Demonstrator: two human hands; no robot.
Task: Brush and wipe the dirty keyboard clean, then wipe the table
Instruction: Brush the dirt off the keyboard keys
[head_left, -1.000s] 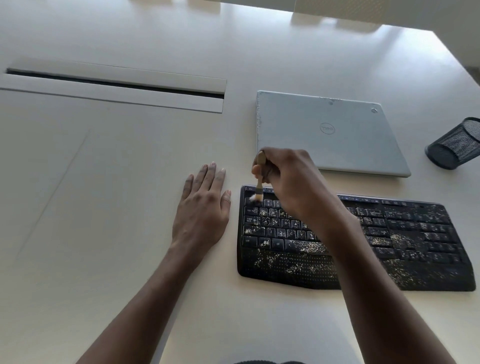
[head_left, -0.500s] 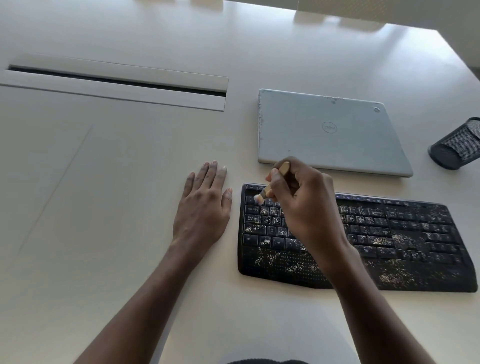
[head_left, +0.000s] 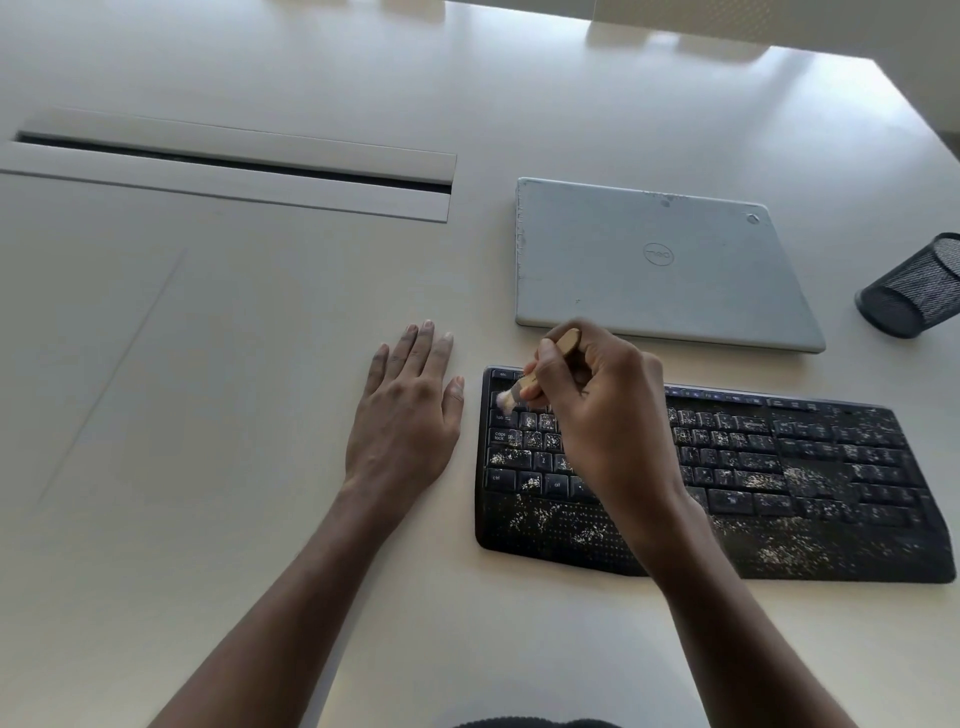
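Note:
A black keyboard (head_left: 779, 467) speckled with pale crumbs lies on the white table (head_left: 234, 415), right of centre. My right hand (head_left: 602, 415) hovers over its left half and grips a small wooden-handled brush (head_left: 540, 374). The brush's white bristles touch the keys at the keyboard's top left corner. My left hand (head_left: 405, 415) rests flat on the table just left of the keyboard, fingers straight, holding nothing. The right hand and wrist hide part of the middle keys.
A closed silver laptop (head_left: 660, 260) lies just behind the keyboard. A black mesh pen cup (head_left: 914, 291) lies on its side at the right edge. A cable slot with a raised lid (head_left: 234, 166) runs across the far left of the table.
The brush handle has tipped from upright to slanting right, and my right hand has shifted slightly right over the keys. The bristles stay at the top left corner. My left hand has not moved.

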